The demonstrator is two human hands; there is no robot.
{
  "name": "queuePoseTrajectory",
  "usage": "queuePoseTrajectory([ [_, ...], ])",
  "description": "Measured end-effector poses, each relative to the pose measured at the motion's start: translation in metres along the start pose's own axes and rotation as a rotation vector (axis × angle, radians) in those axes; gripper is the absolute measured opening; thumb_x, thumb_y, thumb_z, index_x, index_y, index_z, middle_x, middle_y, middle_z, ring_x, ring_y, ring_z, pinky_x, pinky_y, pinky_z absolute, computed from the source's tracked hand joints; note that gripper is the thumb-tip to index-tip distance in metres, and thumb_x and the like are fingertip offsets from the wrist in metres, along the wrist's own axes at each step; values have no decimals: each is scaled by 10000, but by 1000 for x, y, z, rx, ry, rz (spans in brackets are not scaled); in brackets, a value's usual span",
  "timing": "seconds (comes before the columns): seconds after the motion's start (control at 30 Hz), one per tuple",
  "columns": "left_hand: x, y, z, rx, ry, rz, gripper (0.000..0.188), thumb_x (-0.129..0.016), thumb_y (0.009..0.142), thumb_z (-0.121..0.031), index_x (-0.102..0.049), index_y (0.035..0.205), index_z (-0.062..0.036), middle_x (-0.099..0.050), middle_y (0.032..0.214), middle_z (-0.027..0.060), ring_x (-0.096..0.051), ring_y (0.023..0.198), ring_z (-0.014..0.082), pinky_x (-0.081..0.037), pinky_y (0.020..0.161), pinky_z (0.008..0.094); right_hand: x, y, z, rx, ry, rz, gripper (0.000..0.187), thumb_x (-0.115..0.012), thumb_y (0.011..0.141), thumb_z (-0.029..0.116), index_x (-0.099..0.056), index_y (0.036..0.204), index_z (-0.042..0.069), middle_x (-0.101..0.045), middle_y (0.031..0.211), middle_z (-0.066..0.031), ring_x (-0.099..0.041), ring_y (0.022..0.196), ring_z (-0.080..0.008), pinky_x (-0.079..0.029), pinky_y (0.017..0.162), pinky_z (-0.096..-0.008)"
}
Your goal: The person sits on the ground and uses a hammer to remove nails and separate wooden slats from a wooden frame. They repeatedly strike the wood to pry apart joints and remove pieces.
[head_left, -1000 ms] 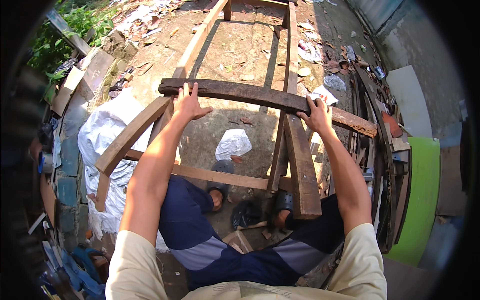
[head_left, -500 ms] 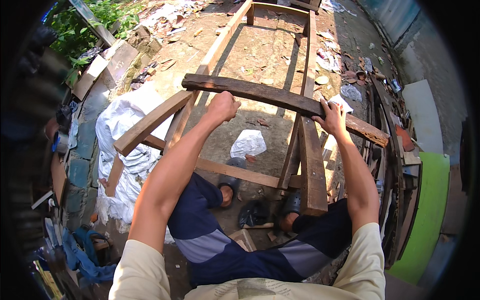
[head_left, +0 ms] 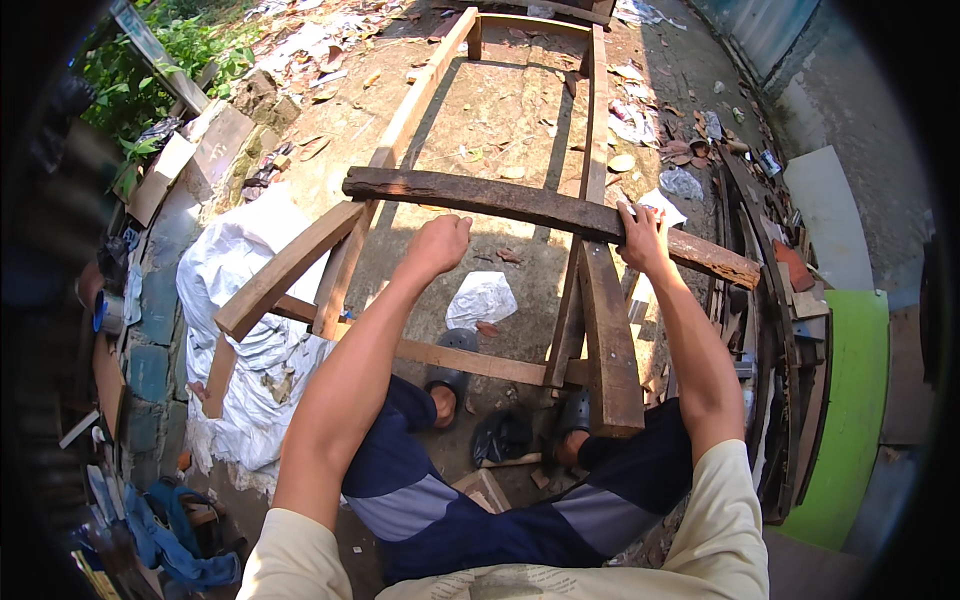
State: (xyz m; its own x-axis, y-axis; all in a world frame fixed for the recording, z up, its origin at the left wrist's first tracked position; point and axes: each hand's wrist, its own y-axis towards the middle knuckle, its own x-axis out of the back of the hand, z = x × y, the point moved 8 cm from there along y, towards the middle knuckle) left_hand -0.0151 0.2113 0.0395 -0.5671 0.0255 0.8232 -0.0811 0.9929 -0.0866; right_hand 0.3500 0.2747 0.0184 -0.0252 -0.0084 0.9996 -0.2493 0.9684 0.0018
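Observation:
A dark, weathered wooden beam lies crosswise over a wooden frame, its right end rough and splintered. My right hand grips the beam right of its middle, with fingers over the top edge. Just below the beam, apart from it, my left hand is closed; whatever it may hold is hidden. Two shorter timbers slope toward me under the beam: a left timber and a darker right timber. A low crosspiece spans the frame near my feet.
White sheeting lies at the left beside a block edging. A crumpled white bag and a black bag are on the ground. Scrap wood and a green panel line the right side. Dry leaves and litter are scattered about.
My left hand has dropped slightly toward me, away from the beam. My right hand keeps its place on the beam. The whole view has shifted a little.

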Motion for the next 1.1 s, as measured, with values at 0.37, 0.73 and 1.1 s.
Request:
queuePoseTrajectory([
  [0.37, -45, 32, 33, 352, -427, 166, 786, -686, 896, -466, -438, 1370, 111, -663, 1101, 250, -716, 943, 276, -598, 737, 379, 6, 24, 9, 14, 100, 228, 856, -732, 682, 97, -426, 1477, 176, -580, 1245, -174, -565, 1168, -390, -486, 980, -466],
  [0.73, -96, 64, 27, 735, -1432, 92, 514, -685, 930, -424, -543, 1251, -49, -578, 1240, 110, -592, 1121, 288, -526, 970, 427, 12, 25, -1, 125, 206, 233, 860, -837, 623, 200, -508, 1412, 105, -627, 1142, -170, -592, 1099, -356, -478, 932, -445],
  [1.1, -103, 66, 30, 800, -1457, 22, 434, -667, 951, -324, -540, 1265, -52, -593, 1238, 122, -618, 1102, 290, -516, 989, 460, 20, 13, 6, 194, 215, 200, 800, -804, 657, 187, -507, 1392, 84, -633, 1141, -190, -603, 1074, -388, -477, 939, -463],
])
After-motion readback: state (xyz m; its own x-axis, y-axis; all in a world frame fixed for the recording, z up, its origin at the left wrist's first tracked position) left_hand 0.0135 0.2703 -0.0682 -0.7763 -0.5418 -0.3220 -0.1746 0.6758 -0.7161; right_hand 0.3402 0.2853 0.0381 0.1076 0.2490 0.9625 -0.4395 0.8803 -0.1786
